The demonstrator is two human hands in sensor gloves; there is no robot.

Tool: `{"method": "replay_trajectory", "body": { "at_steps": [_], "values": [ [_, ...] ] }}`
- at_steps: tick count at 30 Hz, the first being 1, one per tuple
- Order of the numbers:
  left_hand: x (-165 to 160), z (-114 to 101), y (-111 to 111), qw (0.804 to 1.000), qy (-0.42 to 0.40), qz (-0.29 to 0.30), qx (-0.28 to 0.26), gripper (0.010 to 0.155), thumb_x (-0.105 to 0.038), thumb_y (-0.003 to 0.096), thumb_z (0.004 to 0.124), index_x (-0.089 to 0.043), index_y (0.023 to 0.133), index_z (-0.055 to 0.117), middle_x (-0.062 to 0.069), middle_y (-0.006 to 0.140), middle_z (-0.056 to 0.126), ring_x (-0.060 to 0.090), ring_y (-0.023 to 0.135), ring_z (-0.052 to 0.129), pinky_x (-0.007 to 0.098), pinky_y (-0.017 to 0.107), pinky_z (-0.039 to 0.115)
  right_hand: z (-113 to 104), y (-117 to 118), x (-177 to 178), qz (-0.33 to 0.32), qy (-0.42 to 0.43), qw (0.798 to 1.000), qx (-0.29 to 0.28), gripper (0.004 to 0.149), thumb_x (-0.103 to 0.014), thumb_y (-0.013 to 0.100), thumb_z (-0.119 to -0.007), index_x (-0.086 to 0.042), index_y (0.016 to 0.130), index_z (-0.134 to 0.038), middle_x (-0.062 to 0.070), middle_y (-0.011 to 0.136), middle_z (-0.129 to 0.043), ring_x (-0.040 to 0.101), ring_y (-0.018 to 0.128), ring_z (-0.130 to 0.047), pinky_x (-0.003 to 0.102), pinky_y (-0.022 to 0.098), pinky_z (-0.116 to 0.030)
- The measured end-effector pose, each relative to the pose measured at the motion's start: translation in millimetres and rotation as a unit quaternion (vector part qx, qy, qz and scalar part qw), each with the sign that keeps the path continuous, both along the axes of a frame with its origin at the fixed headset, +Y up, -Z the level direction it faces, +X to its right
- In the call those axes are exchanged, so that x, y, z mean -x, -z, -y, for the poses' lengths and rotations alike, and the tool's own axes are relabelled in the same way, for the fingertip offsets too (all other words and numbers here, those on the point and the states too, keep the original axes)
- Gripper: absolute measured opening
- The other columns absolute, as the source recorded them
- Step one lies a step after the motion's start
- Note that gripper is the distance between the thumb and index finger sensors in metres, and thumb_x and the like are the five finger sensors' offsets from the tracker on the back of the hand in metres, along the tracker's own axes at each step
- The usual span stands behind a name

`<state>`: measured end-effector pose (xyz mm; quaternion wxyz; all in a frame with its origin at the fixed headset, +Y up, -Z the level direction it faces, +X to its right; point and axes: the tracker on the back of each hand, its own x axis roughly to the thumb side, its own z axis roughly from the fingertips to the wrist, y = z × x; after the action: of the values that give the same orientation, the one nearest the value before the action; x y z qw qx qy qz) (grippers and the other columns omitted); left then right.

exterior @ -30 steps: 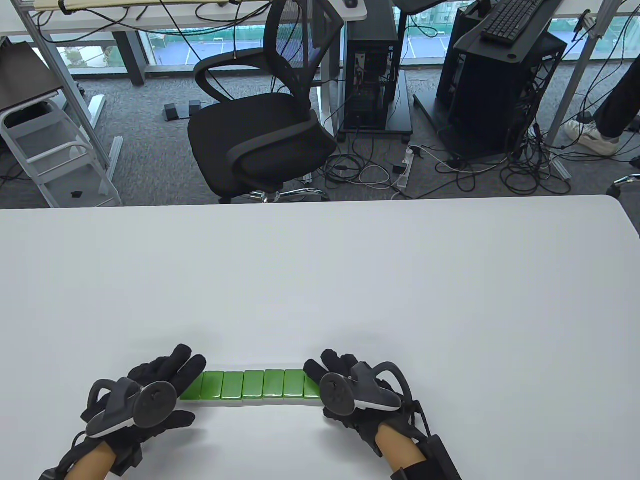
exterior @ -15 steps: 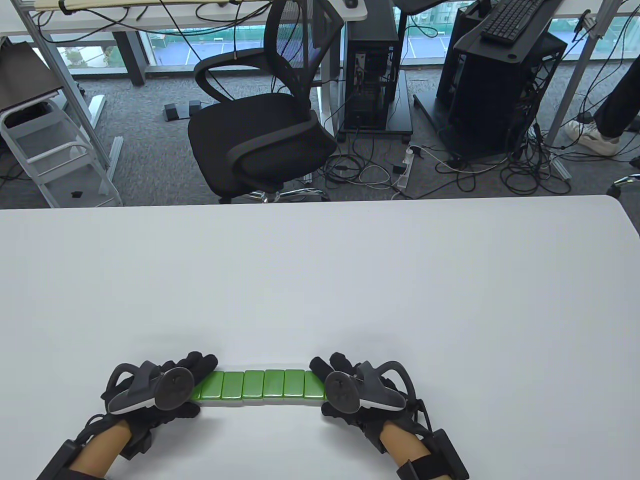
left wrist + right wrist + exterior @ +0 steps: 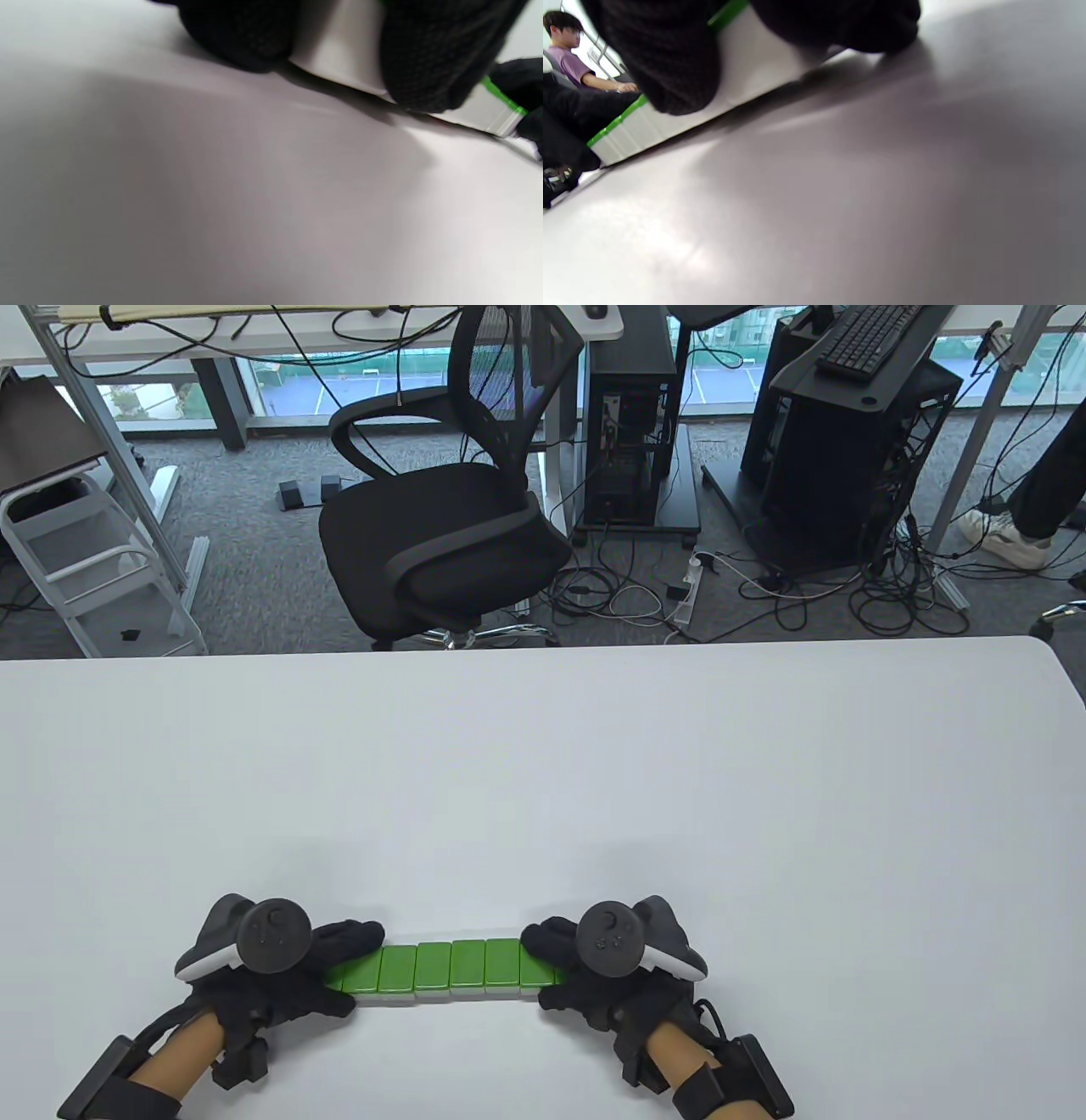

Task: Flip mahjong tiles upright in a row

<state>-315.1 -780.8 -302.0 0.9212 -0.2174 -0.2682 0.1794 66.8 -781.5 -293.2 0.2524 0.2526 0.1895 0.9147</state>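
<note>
The row of glossy green-backed, white-bodied rectangular mahjong tiles (image 3: 433,967) lies between the two hands on the white desk (image 3: 543,780), tiles packed side to side and touching. In the table view their green backs face mostly upward, so they read as not yet stood on edge. The wrist views show the near white side of the row with a dark gap or shadow under it, which suggests the row may be starting to tip, though that cannot be settled from these pictures.

The left hand (image 3: 280,976) grips the row's left end, its gloved fingers (image 3: 441,55) curled over the top and down onto the near white face. The right hand (image 3: 594,976) does the same at the row's right end, its fingers (image 3: 666,63) wrapped over the green edge. Both hands are bent around the tiles and pressing inward from either end, neither spread flat.

Judged from this, the gathering and squaring of the tiles is done, and the flip itself is at its start or just under way. What is left is to roll the whole row up onto its long edge together, then release it standing. The middle tiles, held only by end pressure, look most likely to buckle out.
</note>
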Motion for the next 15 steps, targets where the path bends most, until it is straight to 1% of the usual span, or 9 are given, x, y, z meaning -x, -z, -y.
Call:
{"method": "replay_trajectory", "body": {
  "at_steps": [1,2,3,4,6,7,10,13,15],
  "values": [
    [1.6,0.8,2.4,1.0,-0.016,0.001,0.019,0.076,-0.061,0.032,0.09,-0.048,0.097,0.053,-0.017,0.107,0.065,0.015,0.036,0.091,0.021,0.019,0.085,1.3,4.8,-5.1,0.005,0.021,0.999,0.03,0.065,-0.052,0.044,-0.088,-0.038,0.099,-0.057,0.0,0.11,-0.061,0.031,0.042,-0.07,0.003,0.026,-0.077],
    [2.3,3.2,6.2,0.998,-0.041,-0.002,0.055,0.074,-0.061,0.032,0.09,-0.047,0.097,0.056,-0.017,0.106,0.065,0.015,0.034,0.092,0.021,0.018,0.084,3.6,11.2,-10.5,0.01,0.045,0.996,0.075,0.064,-0.054,0.043,-0.088,-0.037,0.098,-0.06,0.0,0.108,-0.063,0.028,0.041,-0.073,0.002,0.023,-0.077],
    [3.8,6.3,12.3,0.992,-0.071,-0.013,0.099,0.072,-0.061,0.0315,0.09,-0.046,0.095,0.059,-0.016,0.105,0.066,0.015,0.032,0.092,0.021,0.016,0.084,10.0,17.4,-16.2,0.014,0.085,0.985,0.149,0.062,-0.053,0.044,-0.087,-0.036,0.098,-0.06,-0.001,0.108,-0.061,0.028,0.042,-0.073,0.002,0.024,-0.076],
    [4.9,9.6,19.6,0.986,-0.095,-0.025,0.132,0.07,-0.061,0.031,0.089,-0.046,0.094,0.062,-0.016,0.104,0.068,0.015,0.031,0.092,0.021,0.015,0.084,12.9,23.4,-20.9,0.04,0.11,0.975,0.187,0.061,-0.053,0.044,-0.087,-0.036,0.097,-0.062,-0.004,0.107,-0.062,0.028,0.042,-0.073,0.002,0.023,-0.075],
    [6.3,14.3,30.2,0.976,-0.124,-0.039,0.172,0.066,-0.062,0.0314,0.087,-0.045,0.092,0.067,-0.017,0.103,0.069,0.015,0.028,0.093,0.021,0.013,0.084,16.5,30.4,-27.0,0.071,0.13,0.967,0.206,0.057,-0.052,0.044,-0.085,-0.038,0.095,-0.064,-0.005,0.108,-0.062,0.027,0.043,-0.072,0.003,0.024,-0.074],
    [5.9,15.3,34.0,0.974,-0.127,-0.048,0.182,0.065,-0.062,0.032,0.085,-0.045,0.092,0.067,-0.018,0.103,0.069,0.015,0.028,0.093,0.022,0.013,0.084,17.5,33.0,-29.6,0.077,0.142,0.963,0.217,0.053,-0.052,0.046,-0.083,-0.038,0.094,-0.066,-0.009,0.109,-0.06,0.027,0.044,-0.072,0.003,0.025,-0.073],
    [2.4,19.8,48.7,0.962,-0.149,-0.066,0.218,0.059,-0.062,0.0354,0.077,-0.045,0.091,0.068,-0.021,0.106,0.065,0.017,0.028,0.094,0.024,0.013,0.085,20.1,40.7,-37.7,0.111,0.178,0.947,0.242,0.044,-0.049,0.05,-0.076,-0.037,0.092,-0.069,-0.011,0.11,-0.056,0.03,0.043,-0.07,0.005,0.025,-0.073],
    [-1.3,23.1,60.2,0.954,-0.163,-0.087,0.238,0.054,-0.06,0.0377,0.074,-0.045,0.089,0.071,-0.022,0.106,0.065,0.022,0.026,0.093,0.028,0.012,0.083,18.6,44.4,-40.1,0.116,0.183,0.949,0.228,0.043,-0.046,0.052,-0.074,-0.033,0.093,-0.07,-0.007,0.11,-0.057,0.033,0.043,-0.07,0.008,0.024,-0.073],
    [-3.1,22.0,63.2,0.955,-0.164,-0.093,0.228,0.053,-0.058,0.0383,0.073,-0.044,0.089,0.073,-0.021,0.106,0.066,0.024,0.025,0.092,0.03,0.011,0.082,18.8,46.9,-40.5,0.121,0.18,0.95,0.226,0.043,-0.045,0.052,-0.072,-0.032,0.094,-0.07,-0.005,0.11,-0.058,0.034,0.042,-0.069,0.009,0.023,-0.073]
  ]
}}
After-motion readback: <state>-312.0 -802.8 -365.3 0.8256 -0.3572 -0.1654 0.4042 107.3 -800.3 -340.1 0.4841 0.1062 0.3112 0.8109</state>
